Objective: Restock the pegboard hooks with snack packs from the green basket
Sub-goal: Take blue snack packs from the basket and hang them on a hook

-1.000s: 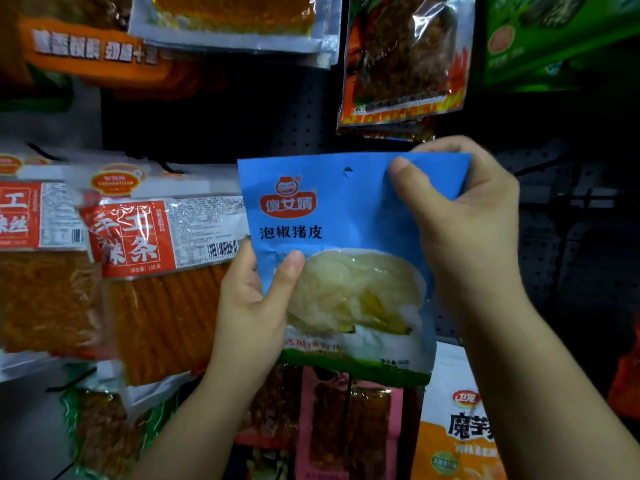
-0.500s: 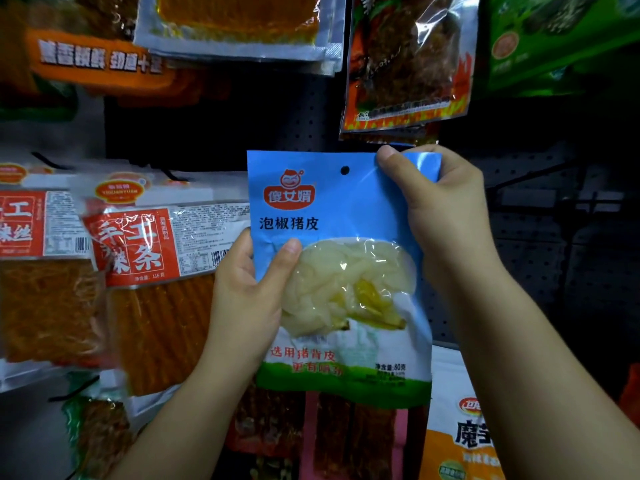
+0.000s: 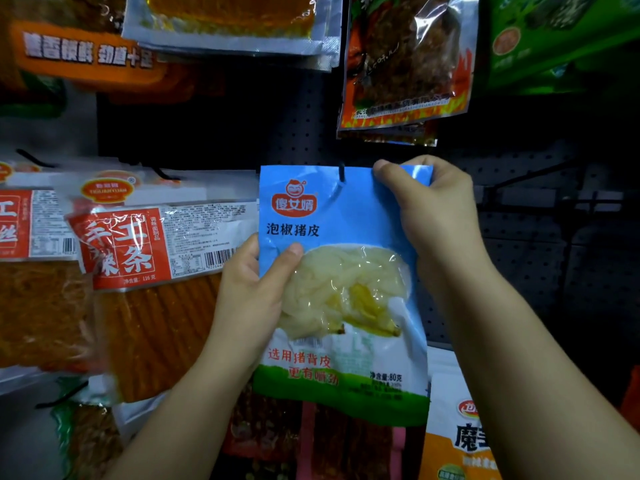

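Since half a second ago I see the blue snack pack (image 3: pixel 341 271) has gone onto the black hook (image 3: pixel 342 174): the hook's tip now pokes through the hang hole near the pack's top edge, where before the hole showed clear. The pack hangs upright against the dark pegboard (image 3: pixel 298 126), its clear window full of pale strips facing me.

My right hand (image 3: pixel 433 209) pinches the pack's top right corner, thumb on the front and fingers curled behind. My left hand (image 3: pixel 252 289) grips the left edge at mid height, thumb pressed on the front by the window, the other fingers hidden behind the pack.

Just left of it hangs a red-labelled pack of orange sticks (image 3: pixel 145 289), partly behind my left hand. Above and to the right hangs a flame-printed pack (image 3: pixel 405 64). Below the blue pack's lower right corner sits a white and orange pack (image 3: pixel 457 427). A green pack (image 3: pixel 561 36) hangs at the upper right.
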